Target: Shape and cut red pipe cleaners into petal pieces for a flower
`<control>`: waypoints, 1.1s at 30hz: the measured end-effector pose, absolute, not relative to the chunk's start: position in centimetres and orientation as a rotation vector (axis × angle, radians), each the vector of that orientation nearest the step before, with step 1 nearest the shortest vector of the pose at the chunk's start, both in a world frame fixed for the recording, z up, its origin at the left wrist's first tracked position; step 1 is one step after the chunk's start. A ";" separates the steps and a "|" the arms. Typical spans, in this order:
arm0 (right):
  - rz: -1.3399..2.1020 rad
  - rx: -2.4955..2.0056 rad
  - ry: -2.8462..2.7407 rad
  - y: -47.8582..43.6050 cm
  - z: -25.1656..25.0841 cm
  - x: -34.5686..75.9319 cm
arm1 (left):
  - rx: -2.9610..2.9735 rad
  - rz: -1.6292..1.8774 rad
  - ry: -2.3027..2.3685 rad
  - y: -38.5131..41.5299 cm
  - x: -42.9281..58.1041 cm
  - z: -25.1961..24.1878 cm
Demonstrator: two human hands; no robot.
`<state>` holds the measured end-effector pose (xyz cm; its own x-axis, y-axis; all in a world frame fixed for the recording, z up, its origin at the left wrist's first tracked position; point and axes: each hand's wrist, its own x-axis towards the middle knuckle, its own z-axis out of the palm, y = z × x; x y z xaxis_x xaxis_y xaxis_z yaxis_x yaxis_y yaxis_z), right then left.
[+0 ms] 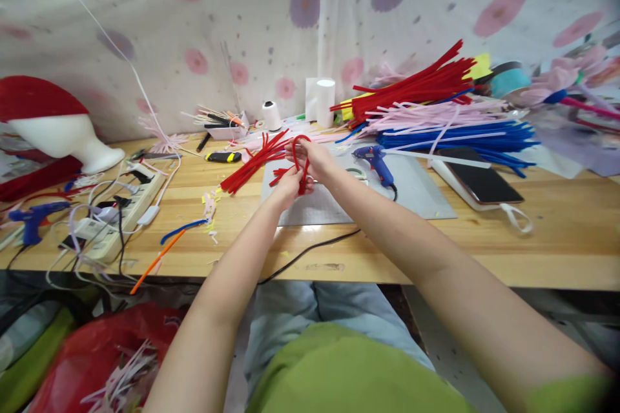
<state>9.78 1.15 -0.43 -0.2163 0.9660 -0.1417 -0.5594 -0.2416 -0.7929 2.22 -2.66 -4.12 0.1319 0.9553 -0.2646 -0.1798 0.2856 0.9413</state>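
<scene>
A red pipe cleaner (302, 138), bent into a loop, is held up between my two hands above the grey mat (411, 197). My left hand (289, 184) pinches its lower part. My right hand (316, 160) closes round the loop's side, its fingers partly hidden. Just left of the hands lies a bundle of red pipe cleaners (254, 162), with a few short red pieces (279, 175) at the mat's edge. On the mat to the right rests a blue glue gun (378, 164).
Red (411, 87), pink (436, 117) and blue pipe cleaners (460, 139) are piled at the back right. A phone (479, 175) lies right of the mat. Left are a power strip (128, 213), another glue gun (36, 219) and a mannequin head (58, 126). A black cord (310, 248) crosses the front.
</scene>
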 end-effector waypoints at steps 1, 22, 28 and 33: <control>1.708 -0.781 -0.733 1.2 -0.5 9.7 | 0.918 1.016 1.105 -2.6 2.2 -4.2; 1.658 -0.870 -0.646 3.2 -2.2 11.8 | 1.376 0.787 1.338 -3.8 -0.2 -5.0; 1.651 -0.916 -1.230 3.4 -3.4 14.2 | 1.435 0.809 1.497 -3.5 -2.3 -4.7; 1.593 -0.951 -1.417 3.2 -3.7 14.4 | 1.791 0.719 1.621 -3.1 -2.7 -4.7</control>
<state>14.40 3.17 -3.67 -0.4109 0.9111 -0.0318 -0.0751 -0.0685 -0.9948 -2.73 -3.12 -4.71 0.1024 0.9947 -0.0068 0.6630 -0.0632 0.7460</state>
